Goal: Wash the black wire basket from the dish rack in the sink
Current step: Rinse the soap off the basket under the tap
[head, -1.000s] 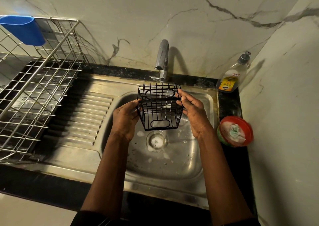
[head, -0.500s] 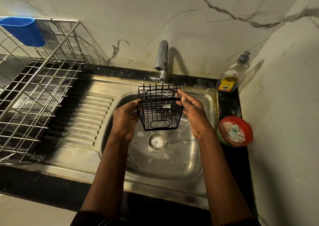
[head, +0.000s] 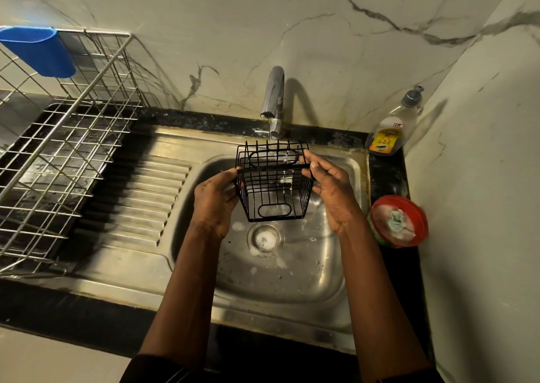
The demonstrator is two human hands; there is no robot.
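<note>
Between both hands, black wire basket [head: 273, 184] held over sink [head: 292, 283], under running tap [head: 273, 96]. Left hand [head: 214, 204] & right hand [head: 333, 189] grip opposite sides, fingers curled on wires.

Head view looks steeply down, close over sink [head: 295, 292].

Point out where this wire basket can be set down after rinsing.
Bare: the ribbed drainboard between the dish rack and the sink bowl, and the bowl's floor nearer you than the drain. Crowded: the counter strip right of the sink, taken by the soap bottle and red tub.
</note>
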